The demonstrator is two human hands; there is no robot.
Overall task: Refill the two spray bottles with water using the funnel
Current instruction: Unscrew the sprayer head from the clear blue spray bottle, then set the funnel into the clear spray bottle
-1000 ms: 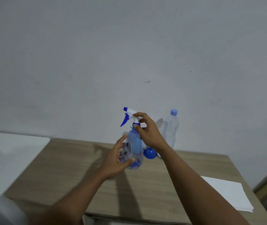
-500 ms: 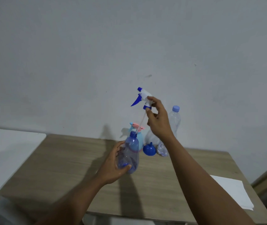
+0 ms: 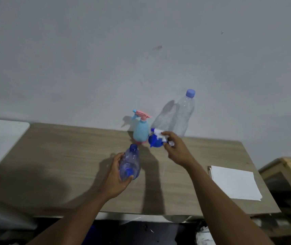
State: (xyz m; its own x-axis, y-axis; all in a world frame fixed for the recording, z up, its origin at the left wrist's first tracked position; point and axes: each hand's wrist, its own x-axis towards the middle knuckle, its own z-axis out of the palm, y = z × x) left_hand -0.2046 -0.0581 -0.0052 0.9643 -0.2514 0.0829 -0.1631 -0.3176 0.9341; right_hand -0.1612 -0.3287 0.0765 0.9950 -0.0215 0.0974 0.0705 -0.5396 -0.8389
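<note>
My left hand (image 3: 118,175) curls its fingers around the clear blue spray bottle (image 3: 131,162), whose uncapped neck tilts away from them over the table (image 3: 52,156). My right hand (image 3: 176,151) pinches the white trigger head (image 3: 158,133) at its fingertips, directly in front of the blue funnel (image 3: 155,144). The pale-blue spray bottle (image 3: 140,131) stands just left of those fingertips, and the water bottle (image 3: 183,114) stands beyond them.

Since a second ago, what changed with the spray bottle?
The right hand pulled the sprayer head off the blue bottle, lifted it, then lowered it toward the funnel. The left hand still grips the bottle. The pink-capped sprayer and water bottle stayed.
</note>
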